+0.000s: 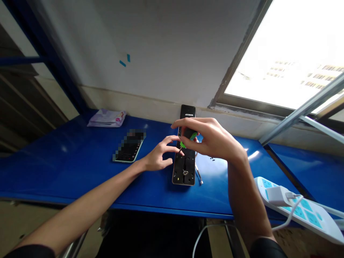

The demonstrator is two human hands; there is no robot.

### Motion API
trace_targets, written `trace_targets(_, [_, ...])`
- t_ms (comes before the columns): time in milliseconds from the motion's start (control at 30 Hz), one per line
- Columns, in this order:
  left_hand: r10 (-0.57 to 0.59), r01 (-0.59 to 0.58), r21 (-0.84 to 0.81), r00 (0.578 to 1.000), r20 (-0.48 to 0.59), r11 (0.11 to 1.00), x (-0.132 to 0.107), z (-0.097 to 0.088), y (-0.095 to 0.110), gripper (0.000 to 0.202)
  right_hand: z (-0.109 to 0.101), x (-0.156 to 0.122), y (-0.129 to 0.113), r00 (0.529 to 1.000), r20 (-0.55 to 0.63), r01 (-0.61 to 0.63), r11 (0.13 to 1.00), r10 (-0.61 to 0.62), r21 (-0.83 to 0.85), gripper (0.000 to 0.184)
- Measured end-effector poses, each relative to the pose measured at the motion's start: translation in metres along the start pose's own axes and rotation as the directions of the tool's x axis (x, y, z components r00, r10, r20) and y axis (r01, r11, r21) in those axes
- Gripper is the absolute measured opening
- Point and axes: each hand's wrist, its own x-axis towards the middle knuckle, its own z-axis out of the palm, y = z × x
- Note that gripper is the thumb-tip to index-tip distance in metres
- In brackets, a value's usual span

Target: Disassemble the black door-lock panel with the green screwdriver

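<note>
A long black plate-like device (184, 163) lies lengthwise on the blue table, with holes, a central slot and a small metal part (185, 172) near its close end. My right hand (208, 138) is closed around a screwdriver (182, 144) with a green and black handle. Its shaft slants down to the left edge of the device; the tip is too small to make out. My left hand (161, 154) reaches in from the left with fingers apart, its fingertips at the device beside the shaft. A cable (198, 172) with a small connector lies along the device's right side.
Left of the device rests a phone (129, 146), and farther back a purple packet (107, 118). Several tiny dark pieces (212, 158), perhaps screws, lie to the right. A white power strip (301, 211) with a plugged-in charger (278, 196) sits at the right edge.
</note>
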Motion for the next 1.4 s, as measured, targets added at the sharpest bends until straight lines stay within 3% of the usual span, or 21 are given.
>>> trace_targets(267, [-0.026,0.025,0.043,0.999,0.025,0.999,0.000,-0.003,0.003,0.044,-0.003,0.001,-0.002,0.999,-0.011,-0.033,0.999,0.033,-0.017,0.027])
trace_targets(400, [-0.021,0.018,0.043,0.998,0.055,0.999,0.000,-0.005,0.005,0.037,-0.002,0.001,-0.011,0.994,-0.010,-0.113,0.981,0.113,-0.157,0.016])
trace_targets(467, [-0.039,0.035,0.068,0.998,0.049,0.997,0.000,-0.004,0.003,0.030,0.000,0.002,-0.015,0.987,-0.026,-0.158,0.961,0.156,-0.227,0.019])
trace_targets(500, [-0.064,0.060,0.084,0.997,0.039,0.995,0.000,-0.003,0.001,0.033,0.002,0.003,-0.017,0.985,-0.032,-0.174,0.955,0.172,-0.239,0.024])
trace_targets(633, [-0.241,0.238,0.087,0.971,0.015,0.967,0.002,0.003,-0.006,0.089,0.007,0.005,-0.023,0.983,-0.010,-0.182,0.968,0.183,-0.172,0.034])
trace_targets(667, [-0.272,0.269,0.065,0.962,0.028,0.961,0.003,0.004,-0.007,0.095,0.008,0.006,-0.024,0.985,0.000,-0.172,0.974,0.174,-0.146,0.032])
trace_targets(733, [-0.299,0.300,-0.005,0.952,0.064,0.954,0.003,0.005,-0.007,0.092,0.009,0.006,-0.024,0.987,0.013,-0.157,0.984,0.159,-0.088,0.029])
trace_targets(867, [-0.329,0.347,-0.158,0.935,0.130,0.924,0.004,0.005,-0.005,0.083,0.006,0.005,-0.022,0.989,0.045,-0.141,0.989,0.139,0.040,0.043])
trace_targets(1100, [-0.330,0.348,-0.146,0.934,0.133,0.926,0.005,0.004,-0.002,0.084,0.004,0.002,-0.018,0.992,0.000,-0.124,0.992,0.124,0.032,0.057])
trace_targets(1267, [-0.350,0.366,-0.117,0.927,0.135,0.923,0.005,0.005,-0.003,0.080,0.006,0.006,-0.015,0.991,-0.051,-0.129,0.991,0.127,-0.033,0.026])
trace_targets(1400, [-0.330,0.346,-0.126,0.935,0.130,0.930,0.005,0.007,-0.006,0.080,0.002,0.006,-0.013,0.990,-0.023,-0.137,0.989,0.136,-0.054,0.026])
